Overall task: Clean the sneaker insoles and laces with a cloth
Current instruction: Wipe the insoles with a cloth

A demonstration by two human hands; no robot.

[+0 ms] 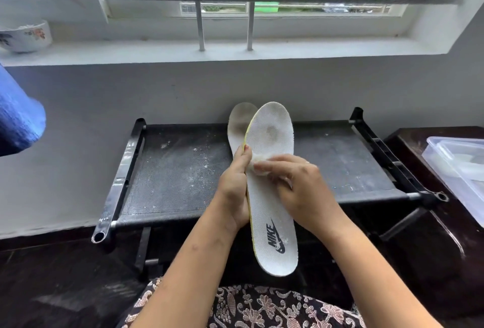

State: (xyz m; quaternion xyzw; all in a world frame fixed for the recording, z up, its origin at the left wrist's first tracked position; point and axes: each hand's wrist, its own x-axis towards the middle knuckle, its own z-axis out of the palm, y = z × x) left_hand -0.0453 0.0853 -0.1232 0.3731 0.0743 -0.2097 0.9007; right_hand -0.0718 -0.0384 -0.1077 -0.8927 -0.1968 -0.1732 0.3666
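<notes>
A white insole (269, 131) with a dark logo near its heel and a yellow edge is held upright over the rack. My left hand (235, 186) grips it along its left edge at mid-length. My right hand (296, 186) pinches a small white cloth (258, 167) and presses it on the insole's middle. A second, dirtier insole (239, 123) stands just behind the first, partly hidden by it. Grey stains mark the toe areas of both. No laces are in view.
A black mesh-topped rack (178, 170) dusted with white specks stands against the wall below a barred window. A flowered bowl (26, 36) sits on the sill at left. A clear plastic box (458, 165) rests on a dark table at right. Blue fabric (18, 118) hangs at far left.
</notes>
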